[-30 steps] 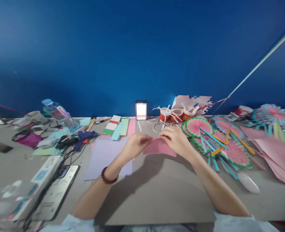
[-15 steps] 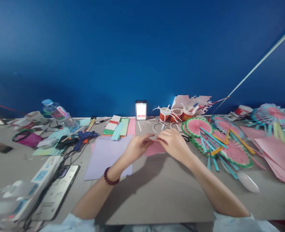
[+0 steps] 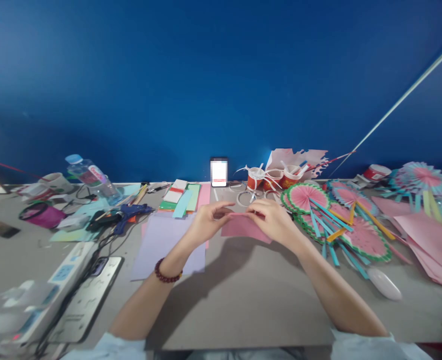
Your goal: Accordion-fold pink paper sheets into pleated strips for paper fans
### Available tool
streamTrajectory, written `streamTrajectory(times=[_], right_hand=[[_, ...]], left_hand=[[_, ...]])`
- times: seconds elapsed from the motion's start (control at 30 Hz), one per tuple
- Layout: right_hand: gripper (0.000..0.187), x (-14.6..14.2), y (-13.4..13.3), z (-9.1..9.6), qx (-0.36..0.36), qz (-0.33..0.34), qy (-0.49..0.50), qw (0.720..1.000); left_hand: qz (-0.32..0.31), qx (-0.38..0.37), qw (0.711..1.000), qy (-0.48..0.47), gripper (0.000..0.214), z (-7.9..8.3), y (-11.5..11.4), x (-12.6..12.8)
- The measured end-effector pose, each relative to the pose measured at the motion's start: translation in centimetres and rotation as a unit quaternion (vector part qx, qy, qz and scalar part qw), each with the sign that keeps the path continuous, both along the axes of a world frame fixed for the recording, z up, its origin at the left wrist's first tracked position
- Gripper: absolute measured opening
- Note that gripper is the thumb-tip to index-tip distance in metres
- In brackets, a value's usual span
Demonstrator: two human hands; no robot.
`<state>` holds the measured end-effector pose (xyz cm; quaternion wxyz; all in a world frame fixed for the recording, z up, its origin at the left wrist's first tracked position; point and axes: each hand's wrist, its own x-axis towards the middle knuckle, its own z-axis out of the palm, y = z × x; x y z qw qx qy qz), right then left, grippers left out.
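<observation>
A sheet of pink paper (image 3: 245, 228) hangs between my two hands, just above the grey table. My left hand (image 3: 210, 220) pinches its upper left edge between thumb and fingers. On the upper right edge, my right hand (image 3: 268, 216) has a similar pinch. The fingertips hide part of the paper's top edge, so I cannot tell whether it is folded there. A lilac sheet (image 3: 164, 250) lies on the table beneath and left of my left hand. Pink and green paper fans (image 3: 307, 197) rest to the right of my right hand.
Left of the lilac sheet are a blue glue gun (image 3: 129, 215), a phone (image 3: 88, 300) and a power strip (image 3: 61, 280). A lit phone (image 3: 219, 172) leans on the blue wall. Paper cups (image 3: 255, 179) stand right of it; a white computer mouse (image 3: 384, 284) lies front right.
My hands have moved apart, the left one mostly leftward. More of the pink paper shows between them now, spread wider.
</observation>
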<state>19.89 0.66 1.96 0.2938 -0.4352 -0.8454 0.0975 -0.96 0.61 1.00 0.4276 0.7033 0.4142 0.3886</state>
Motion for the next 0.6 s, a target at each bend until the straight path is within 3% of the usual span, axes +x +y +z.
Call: streamTrajectory(times=[0.23, 0.4, 0.6], right_hand=[[0.016, -0.08, -0.09, -0.22, -0.039, -0.006, -0.005, 0.999], [0.017, -0.22, -0.26, -0.24, -0.083, 0.012, -0.009, 0.996], [0.022, -0.67, -0.24, -0.65, -0.093, 0.000, 0.012, 0.996]], left_hand=[[0.020, 0.001, 1.000, 0.011, 0.033, -0.21, 0.07, 0.13], [0.001, 0.019, 0.999, 0.048, 0.033, -0.44, 0.16, 0.12], [-0.004, 0.010, 1.000, 0.028, 0.032, -0.41, 0.13, 0.30]])
